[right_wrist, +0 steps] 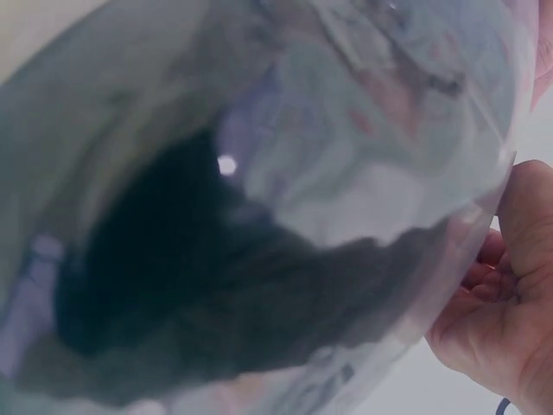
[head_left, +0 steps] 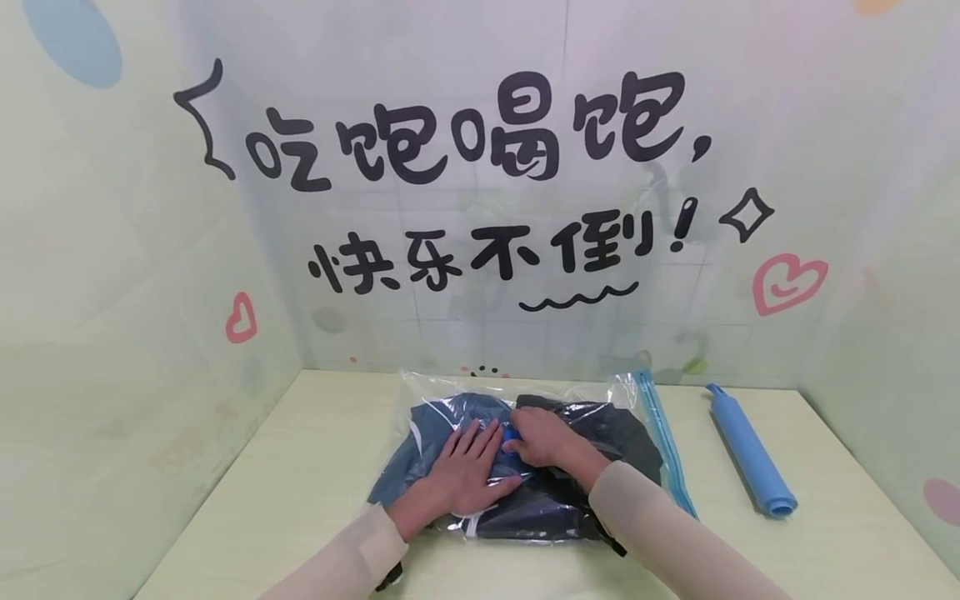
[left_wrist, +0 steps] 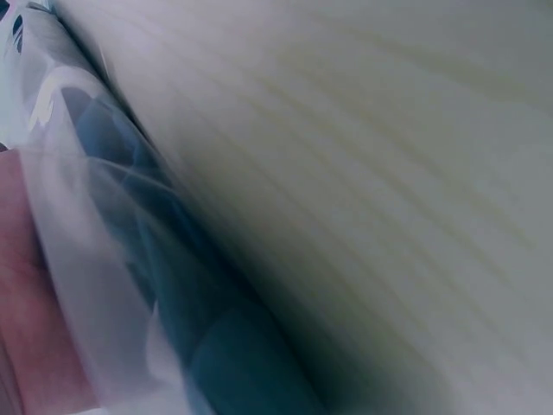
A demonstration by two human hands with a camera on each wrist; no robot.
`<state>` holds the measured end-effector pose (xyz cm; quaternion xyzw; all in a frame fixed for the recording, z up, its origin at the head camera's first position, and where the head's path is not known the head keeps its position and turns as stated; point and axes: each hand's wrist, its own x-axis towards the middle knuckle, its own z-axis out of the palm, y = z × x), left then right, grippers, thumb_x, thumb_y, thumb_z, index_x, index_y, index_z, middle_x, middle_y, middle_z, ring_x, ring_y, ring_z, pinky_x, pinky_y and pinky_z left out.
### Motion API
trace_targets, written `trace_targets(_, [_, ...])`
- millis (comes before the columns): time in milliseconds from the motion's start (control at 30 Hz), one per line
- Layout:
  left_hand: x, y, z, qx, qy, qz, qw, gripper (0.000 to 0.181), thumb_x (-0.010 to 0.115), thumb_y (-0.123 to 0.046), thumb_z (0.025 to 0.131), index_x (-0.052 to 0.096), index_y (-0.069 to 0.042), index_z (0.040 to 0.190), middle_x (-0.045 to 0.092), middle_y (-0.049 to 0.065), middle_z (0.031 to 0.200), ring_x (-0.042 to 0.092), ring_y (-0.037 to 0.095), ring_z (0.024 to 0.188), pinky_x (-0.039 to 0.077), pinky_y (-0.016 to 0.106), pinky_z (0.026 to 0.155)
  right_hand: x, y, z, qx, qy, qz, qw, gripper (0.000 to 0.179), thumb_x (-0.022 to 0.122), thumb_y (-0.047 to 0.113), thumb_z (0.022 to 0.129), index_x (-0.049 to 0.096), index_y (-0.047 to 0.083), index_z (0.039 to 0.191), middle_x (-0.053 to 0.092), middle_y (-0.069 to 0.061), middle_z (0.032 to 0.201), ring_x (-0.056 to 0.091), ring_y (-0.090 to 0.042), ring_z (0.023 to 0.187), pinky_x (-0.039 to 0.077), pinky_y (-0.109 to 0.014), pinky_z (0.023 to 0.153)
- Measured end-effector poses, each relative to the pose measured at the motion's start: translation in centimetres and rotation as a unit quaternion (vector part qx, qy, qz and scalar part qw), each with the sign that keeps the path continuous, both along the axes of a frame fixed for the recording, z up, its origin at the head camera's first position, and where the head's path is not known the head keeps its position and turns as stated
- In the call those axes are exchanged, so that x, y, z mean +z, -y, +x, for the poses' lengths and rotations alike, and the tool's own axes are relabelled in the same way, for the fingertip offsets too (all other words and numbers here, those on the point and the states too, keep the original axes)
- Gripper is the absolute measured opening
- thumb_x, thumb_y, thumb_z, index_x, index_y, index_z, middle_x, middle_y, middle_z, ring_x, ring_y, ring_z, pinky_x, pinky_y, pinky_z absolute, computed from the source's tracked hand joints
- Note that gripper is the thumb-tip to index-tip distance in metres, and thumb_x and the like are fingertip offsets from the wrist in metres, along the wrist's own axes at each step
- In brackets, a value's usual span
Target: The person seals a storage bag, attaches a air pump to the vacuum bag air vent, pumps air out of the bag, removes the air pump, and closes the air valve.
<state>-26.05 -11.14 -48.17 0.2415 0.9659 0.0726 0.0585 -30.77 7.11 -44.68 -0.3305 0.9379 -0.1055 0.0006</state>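
A clear plastic storage bag (head_left: 450, 385) lies on the table, packed with folded dark clothes: a blue garment (head_left: 393, 471) at the left and a black one (head_left: 633, 437) at the right. My left hand (head_left: 465, 475) presses flat on the bag, fingers spread. Beside its fingertips, my right hand (head_left: 551, 437) grips a round blue valve cap (head_left: 511, 439) at the bag's middle, with curled fingers hiding part of it. Loose film bulges past the left hand (left_wrist: 34, 303) in the left wrist view. Shiny film and dark cloth fill most of the right wrist view, beside the right hand (right_wrist: 510, 303).
A light-blue hand pump (head_left: 752, 454) lies on the table (head_left: 262, 492) to the right of the bag. The bag's blue zip edge (head_left: 666, 442) runs along its right side. Printed fabric walls (head_left: 420, 333) enclose the table at the back and both sides.
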Motion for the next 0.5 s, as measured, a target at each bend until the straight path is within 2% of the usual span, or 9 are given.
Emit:
trace_targets(267, [0.10,0.05,-0.19,-0.002,-0.004,0.004,1.0000,0.091,0.035,-0.072,0.099,0.022,-0.009,0.163,0.015,0.006,0.168,0.005,0.031,0.153,0.007,0.054,0.119,0.15,-0.56,-0.34,0.040,0.008,-0.023,0.9989,0.023,0.074,0.020,0.095,0.057,0.005,0.091,0.046,0.000,0.075,0.049,-0.021,0.070,0.043,-0.041,0.069])
trace_targets(500, [0.43,-0.03,0.11,-0.005,-0.001,0.004,1.0000,0.089,0.036,-0.070,0.100,0.023,-0.008,0.162,0.016,0.007,0.168,0.007,0.032,0.153,0.008,0.054,0.119,0.05,-0.84,-0.54,0.057,0.014,-0.029,0.9979,0.022,0.073,0.017,0.096,0.055,0.005,0.091,0.048,-0.001,0.077,0.049,-0.021,0.072,0.044,-0.040,0.070])
